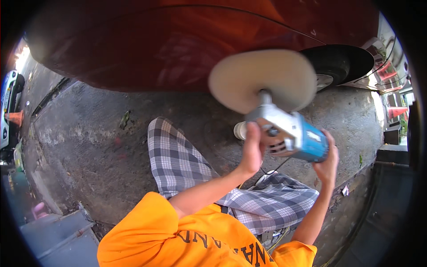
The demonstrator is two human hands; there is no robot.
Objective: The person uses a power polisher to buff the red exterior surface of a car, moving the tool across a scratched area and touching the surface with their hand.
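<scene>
Far left of the polisher (293, 135), part of a light-coloured vehicle (6, 111), with an orange cone (14, 118) just beside it. Beyond the polisher and stretching well to its left, the glossy, dark red side of a car (133, 53). Below and left of the polisher, checked trousers (178, 155) over bent knees, then an orange shirt (147, 231). Just beside the polisher's metal head, a small whitish round object (239, 130), partly hidden, kind unclear.

At the same metal head, on its near left, the left hand (252, 153), closed against the housing, most fingers out of sight. Above the head, the broad cream pad (262, 73), blurred, apparently spinning, in front of the car's lower side; contact with the paint impossible to tell from here. Polisher itself held up between both hands. At its blue rear end, the right hand (328, 153), wrapped around the housing. Up and right of the polisher, a dark wheel (333, 69); farther right, a reddish cone (396, 112).

Step in hand, by the look of it: buffing the lower panel. Called for next, probably: steady two-handed support, pad laid evenly, clear of the wheel and of the polisher's cord (281, 164).
</scene>
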